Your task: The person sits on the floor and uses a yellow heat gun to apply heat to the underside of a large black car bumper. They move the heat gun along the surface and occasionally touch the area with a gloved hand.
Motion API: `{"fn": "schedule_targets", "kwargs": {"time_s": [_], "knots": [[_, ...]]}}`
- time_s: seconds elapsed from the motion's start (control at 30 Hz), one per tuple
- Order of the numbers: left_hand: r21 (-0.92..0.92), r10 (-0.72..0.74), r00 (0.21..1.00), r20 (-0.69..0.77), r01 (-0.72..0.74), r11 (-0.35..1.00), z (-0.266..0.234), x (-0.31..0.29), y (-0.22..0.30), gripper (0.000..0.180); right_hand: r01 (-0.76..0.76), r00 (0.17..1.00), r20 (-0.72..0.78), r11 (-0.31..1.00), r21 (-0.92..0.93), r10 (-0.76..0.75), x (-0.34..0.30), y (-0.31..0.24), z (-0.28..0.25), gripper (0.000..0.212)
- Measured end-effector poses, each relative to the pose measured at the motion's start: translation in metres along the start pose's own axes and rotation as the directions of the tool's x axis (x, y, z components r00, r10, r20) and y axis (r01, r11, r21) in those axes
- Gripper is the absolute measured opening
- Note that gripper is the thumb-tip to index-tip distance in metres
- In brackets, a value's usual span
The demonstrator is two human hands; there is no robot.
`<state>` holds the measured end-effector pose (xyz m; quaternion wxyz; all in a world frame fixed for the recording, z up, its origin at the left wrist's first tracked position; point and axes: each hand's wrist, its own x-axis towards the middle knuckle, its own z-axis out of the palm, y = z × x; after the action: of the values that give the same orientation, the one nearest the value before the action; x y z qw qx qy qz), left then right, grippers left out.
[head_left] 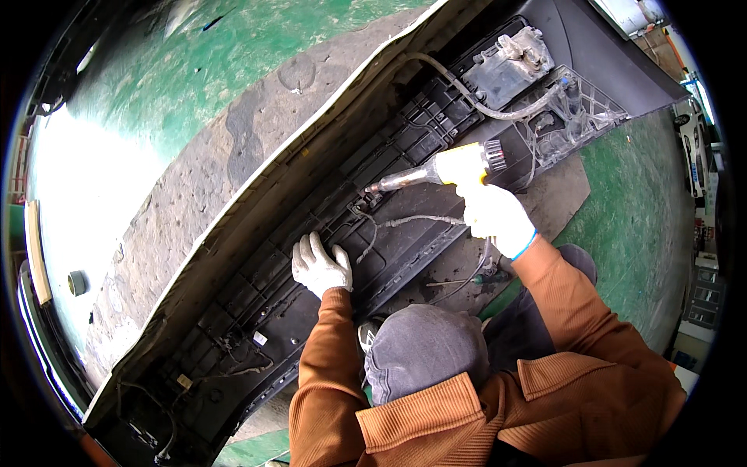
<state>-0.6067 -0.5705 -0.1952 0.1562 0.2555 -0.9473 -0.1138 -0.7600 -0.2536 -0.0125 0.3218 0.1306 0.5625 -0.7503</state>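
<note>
A bumper (416,243) lies hollow side up, slanting across in front of the person, its left end nearer the person and its right end farther off. The left hand (320,266), in a white glove, rests palm down on the bumper's ribbed inner side, left of its middle; its fingers are slightly bent and a little apart, the thumb stands out to the side, and nothing shows in its grasp. The left forearm, in a brown corduroy sleeve, reaches almost straight forward over the bumper's near edge, the wrist low. The right hand (499,222), gloved too, is raised over the near edge, right of the bumper's middle, its fingers wrapped round the grip of a heat gun (459,165). The right arm comes in from beyond the near side, forearm angled forward and leftward, with a blue cuff band at the wrist. The yellow body of the heat gun sits above the bumper, its metal nozzle (401,180) pointing left at the ribs; the tip is close to a small bracket there, though whether it touches cannot be told. A wire (424,219) runs along the bumper between the hands. Toward the bumper's right end are a grey hose (510,115) and a dusty box (510,66). Green floor (626,198) shows beyond the bumper's edges.
</note>
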Motion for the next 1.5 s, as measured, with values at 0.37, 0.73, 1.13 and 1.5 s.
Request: {"fn": "schedule_targets", "kwargs": {"time_s": [0.37,0.73,1.13,1.5], "knots": [[-0.001,0.006,1.000,-0.002,-0.006,1.000,0.000,0.000,0.000,0.062,-0.030,0.999,0.013,0.998,0.063,0.029,0.001,-0.005,-0.009,0.036],[-0.005,0.015,1.000,-0.025,-0.015,1.000,0.000,-0.001,0.000,0.061,-0.043,0.998,-0.045,0.999,0.031,0.044,0.001,-0.002,-0.002,0.026],[0.011,-0.006,1.000,-0.009,0.006,1.000,0.000,0.000,0.002,0.060,-0.102,0.992,-0.079,0.995,-0.023,0.099,0.002,-0.005,0.000,0.023],[-0.016,0.008,1.000,-0.009,-0.008,1.000,-0.002,0.001,0.000,0.059,-0.047,0.997,-0.062,0.999,0.007,0.047,-0.004,-0.004,0.005,0.021]]}}
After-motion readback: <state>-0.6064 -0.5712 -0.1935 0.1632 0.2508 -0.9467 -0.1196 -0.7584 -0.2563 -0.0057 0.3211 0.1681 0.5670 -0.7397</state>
